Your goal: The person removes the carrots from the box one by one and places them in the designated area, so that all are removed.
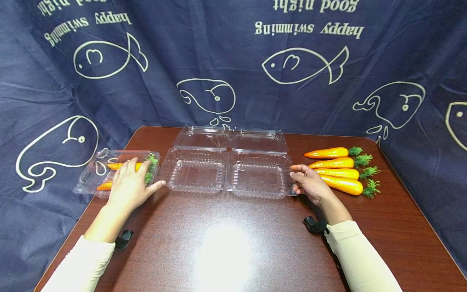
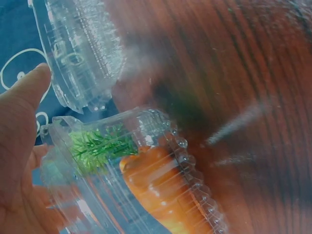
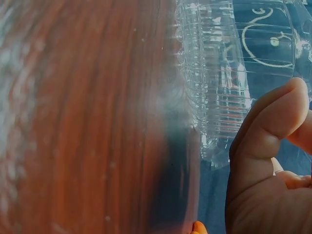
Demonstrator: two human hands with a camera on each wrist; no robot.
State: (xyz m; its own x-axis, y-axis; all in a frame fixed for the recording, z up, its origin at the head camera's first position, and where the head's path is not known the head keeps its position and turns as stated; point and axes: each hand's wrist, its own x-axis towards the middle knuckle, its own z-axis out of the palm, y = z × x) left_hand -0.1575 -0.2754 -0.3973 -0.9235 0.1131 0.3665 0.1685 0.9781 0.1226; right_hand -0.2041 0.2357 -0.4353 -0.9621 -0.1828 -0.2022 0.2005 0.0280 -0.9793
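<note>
My left hand (image 1: 131,180) lies over a lidded clear plastic box (image 1: 85,176) at the left, fingers spread across its top and the thumb out to the right. Inside that box are orange toy carrots (image 2: 161,187) with green leafy tops (image 2: 100,148); the hand hides part of them. At the middle stand two clear plastic boxes, a left one (image 1: 197,188) and a right one (image 1: 259,194), with lids folded back. My right hand (image 1: 308,182) is at the right box's right rim, its fingers loosely bent and thumb raised. Right behind that hand lie several toy carrots (image 1: 343,183).
The brown table (image 1: 175,243) ends at a dark blue curtain (image 1: 233,52) with white fish drawings behind and at the sides. The two raised lids (image 1: 204,138) stretch toward the table's far edge. Black wrist straps (image 1: 315,225) sit on both forearms.
</note>
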